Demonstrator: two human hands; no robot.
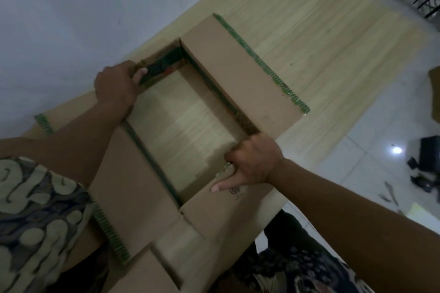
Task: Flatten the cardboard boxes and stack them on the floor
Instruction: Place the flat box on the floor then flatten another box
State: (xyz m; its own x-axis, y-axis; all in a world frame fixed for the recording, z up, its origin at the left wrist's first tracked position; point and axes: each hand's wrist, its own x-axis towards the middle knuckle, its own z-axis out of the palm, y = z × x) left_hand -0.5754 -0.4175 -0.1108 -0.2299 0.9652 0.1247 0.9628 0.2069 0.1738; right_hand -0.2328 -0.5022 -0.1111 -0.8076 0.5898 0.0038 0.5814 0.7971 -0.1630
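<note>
You grip the open cardboard box (242, 74) on the pale wooden table (333, 31) at opposite rims, your left hand (115, 85) curled over the far-left edge, your right hand (252, 162) clutching the near-right corner, thumb extended.

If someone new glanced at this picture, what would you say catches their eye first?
First, the open cardboard box in the middle, flaps spread, with the pale wooden table showing through its open bottom. Next, the two hands gripping opposite walls: the left hand at the far left corner, the right hand on the near right wall. Dark clutter lies on the white tiled floor, right.
</note>
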